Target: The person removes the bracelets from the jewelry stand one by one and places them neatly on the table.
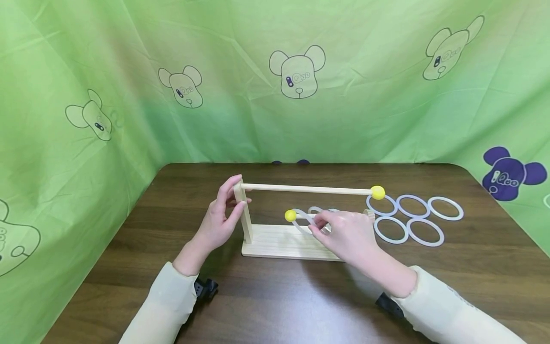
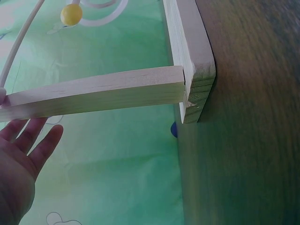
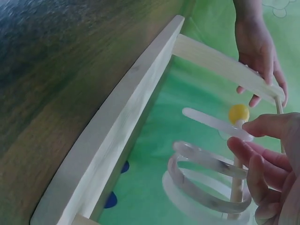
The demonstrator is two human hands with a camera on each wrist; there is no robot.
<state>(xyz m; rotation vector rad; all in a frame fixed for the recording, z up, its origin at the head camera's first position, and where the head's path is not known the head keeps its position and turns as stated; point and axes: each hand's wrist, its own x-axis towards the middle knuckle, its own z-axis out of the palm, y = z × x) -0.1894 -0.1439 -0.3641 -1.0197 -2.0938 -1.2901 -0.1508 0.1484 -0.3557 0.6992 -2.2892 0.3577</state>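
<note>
A pale wooden stand (image 1: 283, 243) has an upright post (image 1: 246, 215) at its left end, which my left hand (image 1: 216, 222) grips near the top between thumb and fingers. From that post an upper rod (image 1: 309, 189) runs right to a yellow ball (image 1: 377, 192). A lower rod, largely behind my right hand (image 1: 350, 236), points left and ends in a smaller yellow ball (image 1: 290, 215). Thumb and index finger of the right hand pinch a whitish ring (image 3: 211, 123) beside that ball; whether the rod passes through it, I cannot tell. Several other rings (image 3: 201, 153) hang around the lower rod.
Several loose pale rings (image 1: 390, 230) lie flat on the brown wooden table (image 1: 275, 306), right of the stand. A green cloth (image 1: 240, 95) with mouse-head drawings hangs behind the table and at its sides.
</note>
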